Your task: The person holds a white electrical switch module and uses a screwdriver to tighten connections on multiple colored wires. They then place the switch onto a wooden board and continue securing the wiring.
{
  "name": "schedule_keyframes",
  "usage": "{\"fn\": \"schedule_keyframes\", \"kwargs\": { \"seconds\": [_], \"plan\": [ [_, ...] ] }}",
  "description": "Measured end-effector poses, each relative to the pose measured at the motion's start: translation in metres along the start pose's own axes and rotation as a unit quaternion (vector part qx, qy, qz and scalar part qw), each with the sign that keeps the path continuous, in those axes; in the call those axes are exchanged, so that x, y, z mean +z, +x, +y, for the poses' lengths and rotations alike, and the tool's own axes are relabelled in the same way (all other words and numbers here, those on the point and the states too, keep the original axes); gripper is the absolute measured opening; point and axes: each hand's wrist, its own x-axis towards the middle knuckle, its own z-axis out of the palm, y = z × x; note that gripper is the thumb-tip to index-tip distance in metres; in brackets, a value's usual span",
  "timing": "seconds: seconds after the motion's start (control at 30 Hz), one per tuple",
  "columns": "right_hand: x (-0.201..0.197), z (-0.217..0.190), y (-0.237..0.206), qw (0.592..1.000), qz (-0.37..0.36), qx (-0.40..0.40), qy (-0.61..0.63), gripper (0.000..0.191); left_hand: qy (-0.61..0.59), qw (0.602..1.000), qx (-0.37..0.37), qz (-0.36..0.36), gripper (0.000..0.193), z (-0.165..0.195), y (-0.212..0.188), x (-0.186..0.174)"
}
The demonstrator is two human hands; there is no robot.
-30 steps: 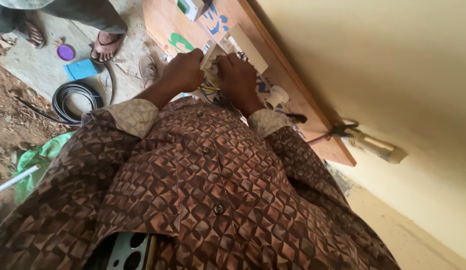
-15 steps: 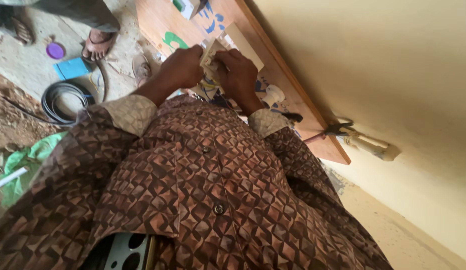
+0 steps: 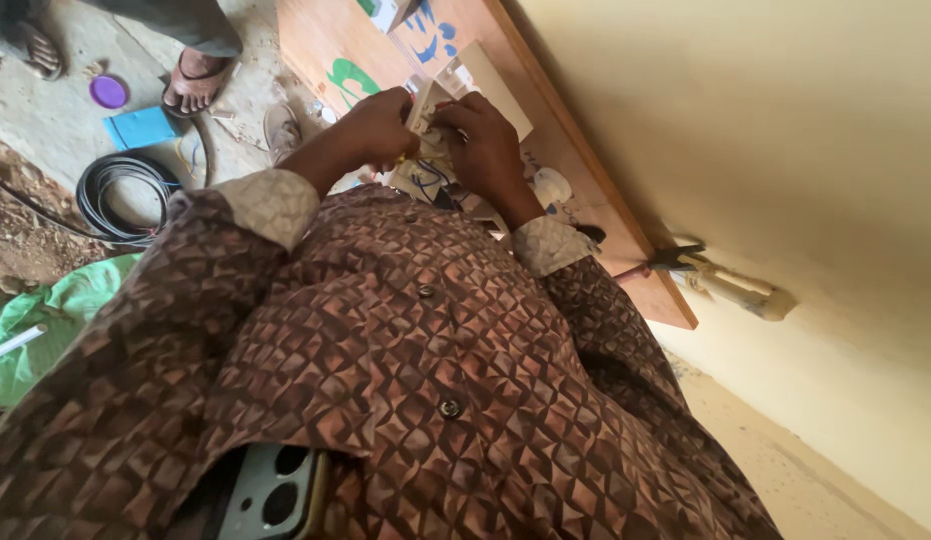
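White plastic is what you have between your hands: a small switch plate (image 3: 433,100), held up over the wooden board (image 3: 331,45) that leans along the cream wall (image 3: 786,130). Your left hand (image 3: 381,125) is closed on the plate's near edge, fingers curled round it. Your right hand (image 3: 483,150) presses on it from the other side, fingers bent tight against the plate; thin coloured wires (image 3: 426,175) hang just below both hands, blue among them. What the fingertips pinch there is too small to tell.

Behind the plate a flat white box (image 3: 501,85) lies on the board, beside green and blue painted marks. A pair of pliers (image 3: 676,258) rests at the board's far end, near a white pipe stub (image 3: 741,290) on the wall.

On the ground to your left lie a coil of black cable (image 3: 111,195), a blue box (image 3: 141,127), a purple lid (image 3: 109,91) and a green bag (image 3: 61,310). Another person's sandalled foot (image 3: 196,85) stands near the board. A phone (image 3: 271,495) sits in your brown patterned shirt pocket.
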Motion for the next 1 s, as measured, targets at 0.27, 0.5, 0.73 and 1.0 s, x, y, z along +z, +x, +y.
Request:
{"fn": "schedule_keyframes", "kwargs": {
  "seconds": [0.27, 0.5, 0.73, 1.0],
  "plan": [
    [-0.005, 0.001, -0.011, 0.999, -0.032, -0.002, -0.013, 0.020, 0.035, 0.991, 0.115, -0.055, 0.035, -0.021, 0.025, 0.014],
    [-0.010, -0.005, -0.015, 0.991, -0.052, 0.107, 0.058, 0.029, -0.030, 0.999, -0.032, -0.013, 0.032, -0.021, 0.026, 0.028],
    [-0.015, -0.008, -0.024, 0.992, -0.049, 0.119, 0.016, 0.031, -0.073, 0.995, -0.056, -0.043, 0.035, -0.017, 0.025, 0.036],
    [-0.012, 0.005, -0.030, 0.973, -0.077, 0.138, 0.166, 0.012, 0.255, 0.932, 0.256, -0.030, 0.019, -0.023, 0.032, 0.040]
  ]
}}
